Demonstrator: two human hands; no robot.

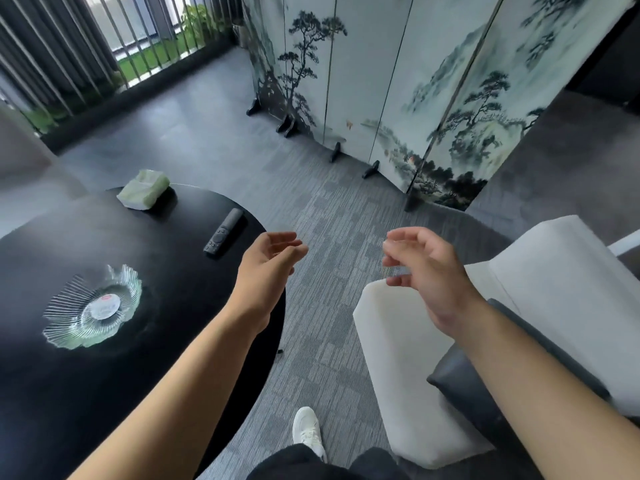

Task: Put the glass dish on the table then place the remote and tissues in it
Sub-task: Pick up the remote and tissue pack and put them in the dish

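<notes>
with both my left hand [268, 263] and right hand [420, 268] loosely spread and empty, i risk knocking the remote [223, 231] off the table [156, 375] edge, or chipping the glass dish [93, 308].

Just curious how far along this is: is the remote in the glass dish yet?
No, the remote lies on the black table, apart from the glass dish.

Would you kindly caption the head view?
Glass dish, remote and tissues on black table; both hands empty.
</notes>
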